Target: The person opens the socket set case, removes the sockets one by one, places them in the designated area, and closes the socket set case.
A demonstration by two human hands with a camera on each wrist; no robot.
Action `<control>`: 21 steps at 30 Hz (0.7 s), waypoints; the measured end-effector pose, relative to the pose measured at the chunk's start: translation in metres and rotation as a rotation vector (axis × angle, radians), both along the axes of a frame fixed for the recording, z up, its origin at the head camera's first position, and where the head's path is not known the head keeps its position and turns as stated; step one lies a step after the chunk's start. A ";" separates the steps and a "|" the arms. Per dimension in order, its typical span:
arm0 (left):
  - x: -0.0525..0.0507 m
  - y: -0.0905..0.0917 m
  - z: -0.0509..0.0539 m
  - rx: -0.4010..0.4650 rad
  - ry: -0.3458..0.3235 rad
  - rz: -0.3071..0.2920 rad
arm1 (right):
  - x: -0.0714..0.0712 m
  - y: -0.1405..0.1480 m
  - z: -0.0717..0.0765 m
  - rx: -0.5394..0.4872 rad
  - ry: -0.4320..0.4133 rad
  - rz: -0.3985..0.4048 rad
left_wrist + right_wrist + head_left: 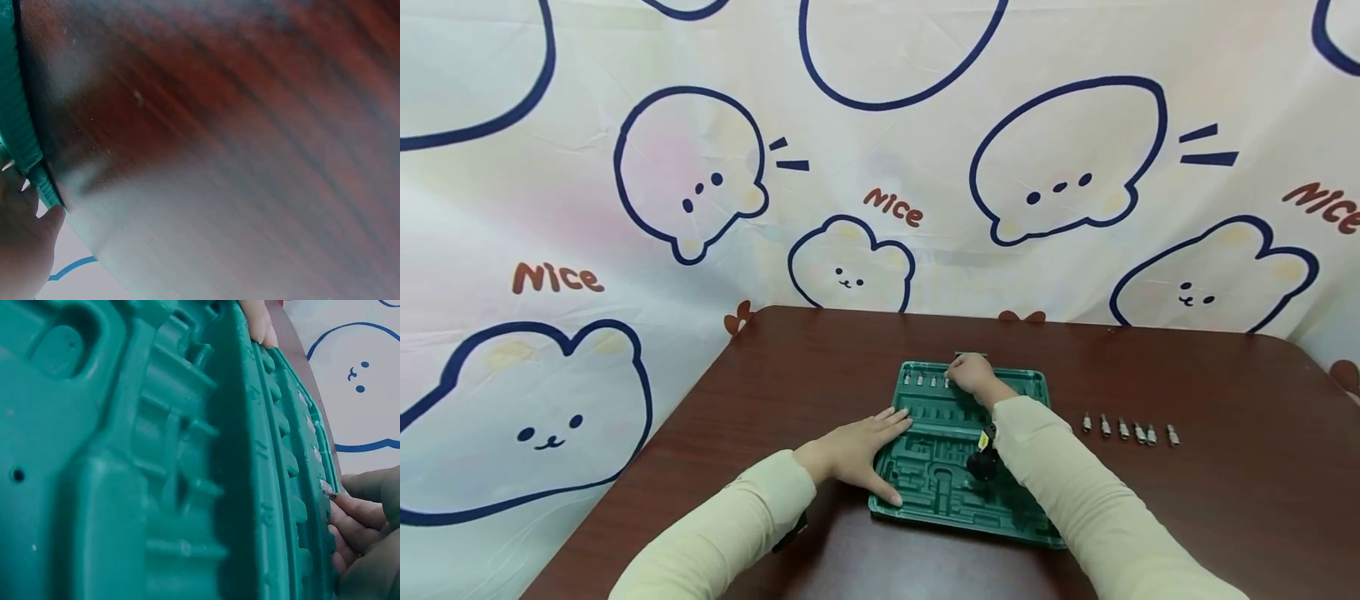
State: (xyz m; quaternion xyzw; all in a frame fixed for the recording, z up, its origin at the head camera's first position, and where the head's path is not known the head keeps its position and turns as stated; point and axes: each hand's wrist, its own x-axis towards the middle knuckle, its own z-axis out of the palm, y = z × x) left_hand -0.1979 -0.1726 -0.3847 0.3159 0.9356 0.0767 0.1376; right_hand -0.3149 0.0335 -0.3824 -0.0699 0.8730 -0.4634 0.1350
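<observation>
A green moulded tool case lies open on the table. My left hand rests on its left edge with fingers spread; part of that hand shows in the left wrist view. At the far row of slots my right hand pinches a small silver socket bit, which sits at its slot. Three similar bits stand in the slots to its left. In the right wrist view, the fingers of my right hand are curled at the case's far side.
Several silver socket bits stand in a loose row on the brown table, right of the case. A black round object with a yellow label is by the right forearm. A patterned cloth hangs behind the table.
</observation>
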 end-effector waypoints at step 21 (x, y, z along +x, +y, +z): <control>-0.002 0.000 0.000 0.019 -0.020 -0.001 | -0.002 0.001 -0.005 -0.166 -0.099 -0.168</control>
